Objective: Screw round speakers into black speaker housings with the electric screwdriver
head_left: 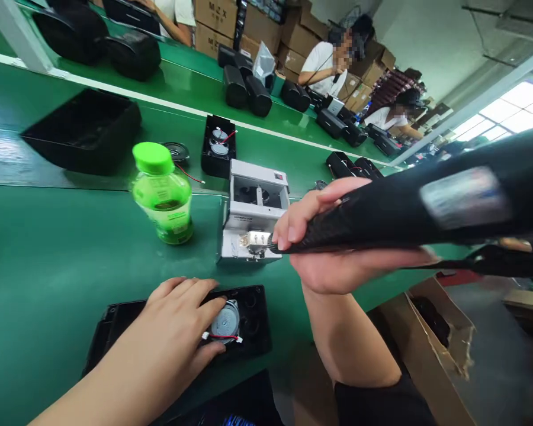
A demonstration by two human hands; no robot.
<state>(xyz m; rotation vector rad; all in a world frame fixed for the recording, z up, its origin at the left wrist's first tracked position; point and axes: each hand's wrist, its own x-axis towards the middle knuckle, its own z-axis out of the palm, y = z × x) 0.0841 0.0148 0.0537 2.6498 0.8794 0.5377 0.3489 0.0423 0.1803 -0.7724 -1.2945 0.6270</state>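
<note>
My left hand [182, 316] holds a round silver-backed speaker [225, 321] between thumb and fingers, inside a black plastic housing [260, 331] on the green table. A short red wire with white plugs lies across the speaker. My right hand [328, 236] is wrapped round a thick black power screwdriver [382, 207], which lies slanted across the view. Its thin tip points left at the small metal outlet on the front of a grey screw feeder [257, 216]. Whether the tip touches a screw cannot be made out.
A green-capped bottle [163, 195] stands left of the feeder. Behind are a loose speaker [176, 152], a housing with two speakers [219, 148] and a large black shell [84, 130]. A cardboard box [444, 319] sits at right. People work across the line.
</note>
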